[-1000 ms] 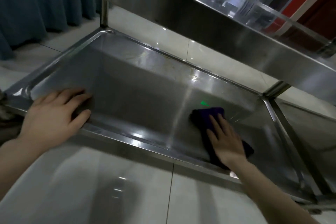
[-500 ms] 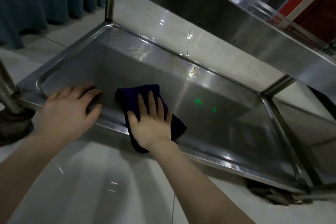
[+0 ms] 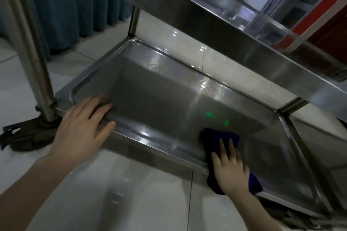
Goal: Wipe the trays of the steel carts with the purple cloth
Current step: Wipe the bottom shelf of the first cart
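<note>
Purple cloth (image 3: 214,137) on the lower tray (image 3: 159,97), near edge, right of middle.
Right hand (image 3: 231,169) presses it, fingers straight, pinching nothing; left hand (image 3: 82,129) rests flat on the near-left rim. Soft, light, likely to bunch: press its middle.

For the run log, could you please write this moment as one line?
step: wiping bottom tray | right hand: flat on purple cloth, front right | left hand: resting on front-left rim | far side: streaks

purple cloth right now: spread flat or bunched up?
Bunched. The purple cloth is a thick wad under the flat right hand, straddling the near rim of the bottom tray.
</note>
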`<state>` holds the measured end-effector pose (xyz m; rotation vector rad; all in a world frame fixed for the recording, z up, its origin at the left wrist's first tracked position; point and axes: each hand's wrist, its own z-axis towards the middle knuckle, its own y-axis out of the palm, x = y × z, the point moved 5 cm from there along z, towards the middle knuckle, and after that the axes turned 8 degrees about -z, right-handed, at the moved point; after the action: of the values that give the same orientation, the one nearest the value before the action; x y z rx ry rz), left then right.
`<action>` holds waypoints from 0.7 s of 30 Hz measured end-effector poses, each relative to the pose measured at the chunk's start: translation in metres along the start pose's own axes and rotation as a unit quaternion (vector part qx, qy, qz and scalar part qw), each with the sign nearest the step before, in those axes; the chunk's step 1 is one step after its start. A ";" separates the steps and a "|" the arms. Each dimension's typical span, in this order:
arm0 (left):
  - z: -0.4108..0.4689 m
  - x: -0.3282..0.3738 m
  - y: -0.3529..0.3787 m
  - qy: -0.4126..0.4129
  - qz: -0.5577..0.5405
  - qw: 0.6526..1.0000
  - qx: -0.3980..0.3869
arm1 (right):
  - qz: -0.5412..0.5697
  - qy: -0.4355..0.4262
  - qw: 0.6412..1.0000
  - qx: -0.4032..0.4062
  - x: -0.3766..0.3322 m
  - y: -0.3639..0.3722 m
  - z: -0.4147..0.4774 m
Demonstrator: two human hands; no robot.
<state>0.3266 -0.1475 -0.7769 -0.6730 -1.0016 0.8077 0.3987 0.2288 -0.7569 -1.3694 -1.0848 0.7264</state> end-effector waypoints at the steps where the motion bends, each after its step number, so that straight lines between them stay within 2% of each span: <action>1: 0.000 0.000 0.000 -0.009 -0.007 1.000 0.007 | -0.004 -0.007 1.000 0.012 -0.024 -0.003 -0.001; 3: -0.001 0.002 0.000 -0.016 -0.011 1.000 0.018 | 0.014 -0.042 0.999 0.019 -0.084 -0.010 0.002; 7: -0.007 -0.008 0.003 -0.048 0.032 0.998 0.019 | 0.067 -0.182 0.981 -0.009 -0.220 -0.021 0.004; 10: -0.011 -0.028 -0.005 -0.099 0.074 0.992 0.021 | 0.074 -0.256 0.964 -0.011 -0.250 -0.025 0.004; 13: -0.018 -0.036 -0.008 -0.073 0.084 0.994 0.013 | 0.044 -0.279 0.958 0.043 -0.201 -0.023 0.007; 15: -0.020 -0.039 -0.007 -0.073 0.074 0.994 0.018 | 0.000 -0.237 0.969 0.068 -0.143 -0.015 0.012; 18: -0.022 -0.036 -0.004 -0.072 0.064 0.995 0.030 | -0.085 -0.167 0.980 0.060 -0.053 -0.004 0.014; 21: -0.022 -0.031 -0.003 -0.061 0.058 0.996 0.043 | -0.095 -0.129 0.987 0.021 -0.021 0.000 0.013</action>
<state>0.3378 -0.1773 -0.7975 -0.6181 -1.0390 0.9967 0.3790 0.2144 -0.7622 -1.1375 -1.3756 0.7960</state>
